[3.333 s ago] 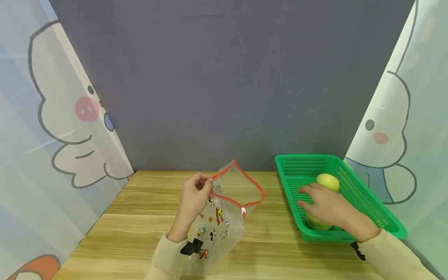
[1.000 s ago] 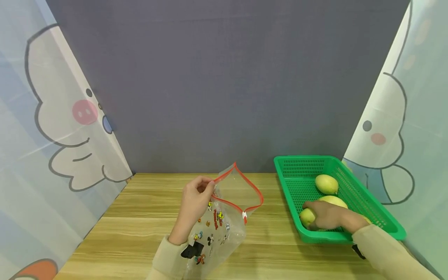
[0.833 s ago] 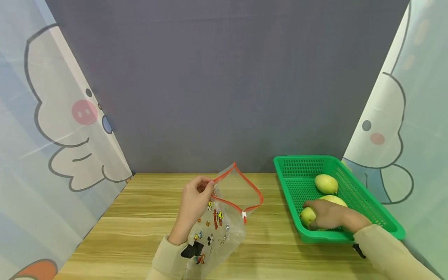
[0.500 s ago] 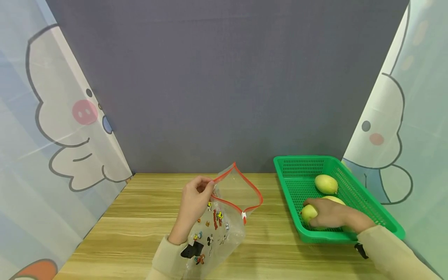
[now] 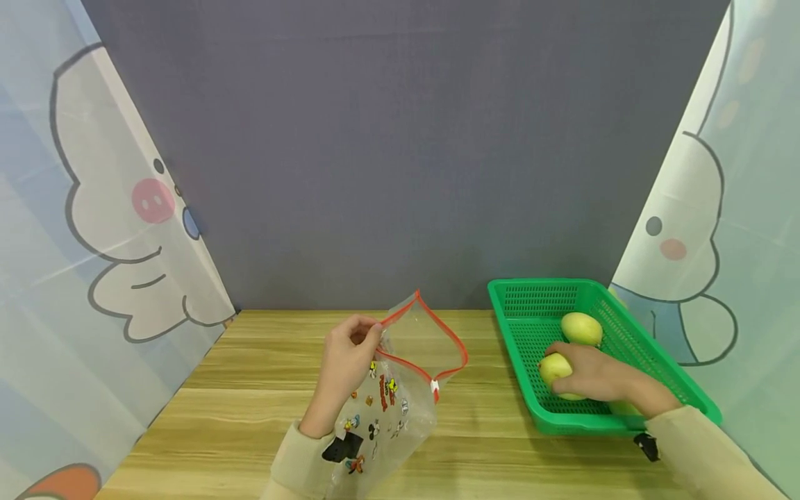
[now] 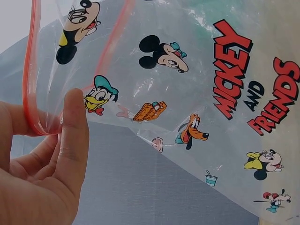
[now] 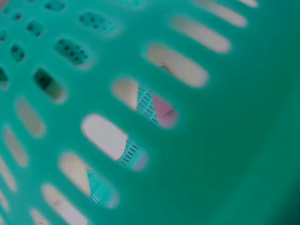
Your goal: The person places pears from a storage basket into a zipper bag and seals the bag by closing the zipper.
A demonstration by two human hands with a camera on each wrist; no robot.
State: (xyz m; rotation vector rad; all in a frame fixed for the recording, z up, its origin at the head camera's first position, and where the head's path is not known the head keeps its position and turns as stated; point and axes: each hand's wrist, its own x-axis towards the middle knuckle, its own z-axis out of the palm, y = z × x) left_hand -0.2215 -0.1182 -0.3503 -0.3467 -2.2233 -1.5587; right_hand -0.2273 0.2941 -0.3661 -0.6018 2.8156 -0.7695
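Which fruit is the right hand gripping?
The leftmost fruit in head view: the right hand curls round it. The far fruit and the partly hidden one aren't gripped.

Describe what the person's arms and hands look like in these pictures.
Both arms wear plain cream sleeves, the left sleeve and right sleeve reaching the wrists. A small black piece sits by the left cuff, another black piece by the right. The left hand and right hand are gloveless.
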